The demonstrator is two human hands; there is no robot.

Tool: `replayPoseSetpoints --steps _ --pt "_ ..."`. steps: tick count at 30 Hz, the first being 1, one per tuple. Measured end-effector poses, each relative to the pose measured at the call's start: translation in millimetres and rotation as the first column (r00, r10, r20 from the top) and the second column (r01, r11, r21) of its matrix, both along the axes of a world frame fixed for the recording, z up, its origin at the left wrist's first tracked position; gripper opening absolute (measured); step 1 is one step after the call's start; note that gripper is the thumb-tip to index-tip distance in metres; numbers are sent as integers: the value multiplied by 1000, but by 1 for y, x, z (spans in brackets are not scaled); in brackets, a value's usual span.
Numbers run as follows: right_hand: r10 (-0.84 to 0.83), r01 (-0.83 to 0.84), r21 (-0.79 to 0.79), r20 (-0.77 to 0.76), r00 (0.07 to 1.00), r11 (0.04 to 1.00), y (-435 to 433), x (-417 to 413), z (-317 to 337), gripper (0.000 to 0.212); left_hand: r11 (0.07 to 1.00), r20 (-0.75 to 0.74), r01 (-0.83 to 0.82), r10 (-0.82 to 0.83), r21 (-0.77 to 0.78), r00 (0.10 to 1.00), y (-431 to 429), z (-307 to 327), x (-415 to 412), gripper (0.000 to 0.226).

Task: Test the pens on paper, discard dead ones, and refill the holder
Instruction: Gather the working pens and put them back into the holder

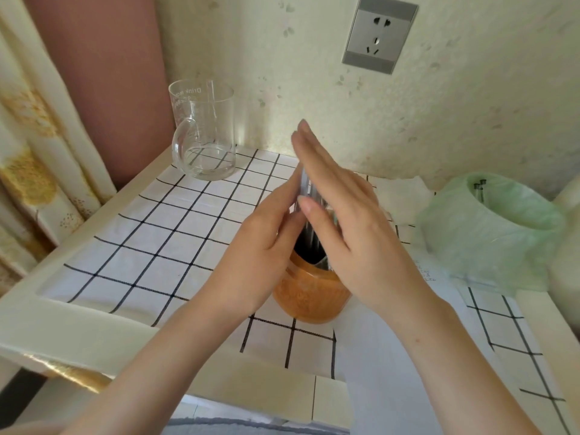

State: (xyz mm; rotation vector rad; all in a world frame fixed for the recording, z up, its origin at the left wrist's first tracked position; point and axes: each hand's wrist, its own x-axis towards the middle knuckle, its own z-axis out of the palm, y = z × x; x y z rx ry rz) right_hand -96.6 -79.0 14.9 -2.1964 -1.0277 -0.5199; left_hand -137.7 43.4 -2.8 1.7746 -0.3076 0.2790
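An orange holder (310, 293) stands on the checked cloth near the table's middle. A bunch of clear-barrelled pens (309, 215) rises from its dark mouth. My left hand (263, 246) and my right hand (342, 215) press flat against the bunch from either side, palms facing, fingers straight. The pens' upper ends are mostly hidden between my palms. A white sheet of paper (439, 309) with small scribbles lies to the right of the holder. Two pens (480, 188) stick up inside a bin lined with a green bag (489, 227) at the right.
A clear glass measuring mug (204, 133) stands at the back left of the white cloth with black grid lines (150, 246). A wall socket (379, 36) is above. Curtains (34, 120) hang at the left edge.
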Motion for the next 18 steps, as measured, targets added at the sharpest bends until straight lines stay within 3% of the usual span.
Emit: replayPoseSetpoints --steps 4,7,11,15,18 --pt "-17 13 77 49 999 997 -6 8 3 36 997 -90 -11 4 -75 996 9 -8 12 63" --pt "78 -77 132 -3 997 988 -8 8 2 36 996 -129 54 -63 -70 990 5 -4 7 78" --pt "98 -94 71 -58 994 993 -2 7 -12 38 992 -102 -77 87 99 991 -3 -4 11 53" --pt "56 -56 23 -14 998 998 -9 8 -12 37 987 -81 -98 109 125 991 -5 -6 12 31" --pt "51 -45 107 -49 998 993 -15 9 -7 41 993 -122 -65 77 98 989 -4 -9 14 61"
